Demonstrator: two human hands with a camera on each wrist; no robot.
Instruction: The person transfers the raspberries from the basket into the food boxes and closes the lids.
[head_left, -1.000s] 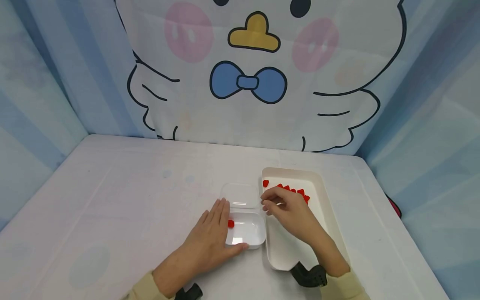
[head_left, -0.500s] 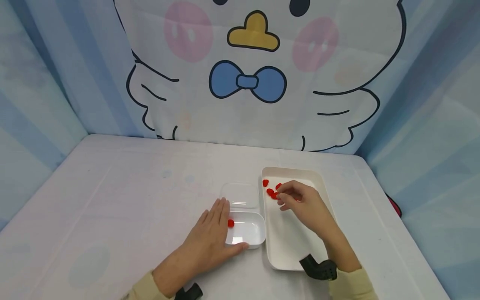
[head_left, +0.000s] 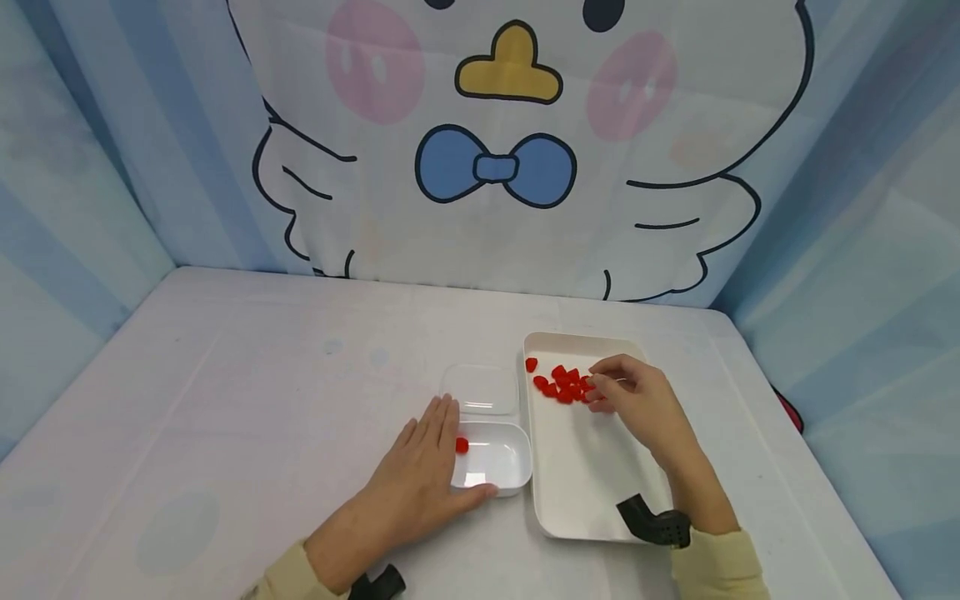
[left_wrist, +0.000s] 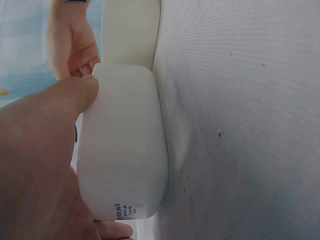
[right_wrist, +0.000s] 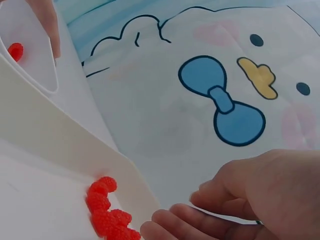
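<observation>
In the head view, my left hand [head_left: 412,471] lies along the left side of a small white plastic box [head_left: 495,462]. Its fingers are straight, and the thumb rests on the near rim. One red raspberry [head_left: 462,446] is inside the box; in the right wrist view that raspberry [right_wrist: 16,51] shows beyond the tray wall. Several raspberries [head_left: 566,385] lie bunched at the far end of a cream tray [head_left: 585,483]. At the bunch's right edge is my right hand [head_left: 637,404], fingers loosely bent. The right wrist view shows no raspberry between thumb and fingers [right_wrist: 170,220].
Behind the box lies its clear lid [head_left: 480,390], folded back on the white tablecloth [head_left: 262,392]. Tray and box stand side by side, nearly touching. A single raspberry [head_left: 531,365] sits apart in the tray's far left corner. A printed curtain [head_left: 495,233] closes off the back.
My right hand has moved rightward across the tray, away from the box side, uncovering the bunched raspberries. The left hand and the box have stayed in place.
</observation>
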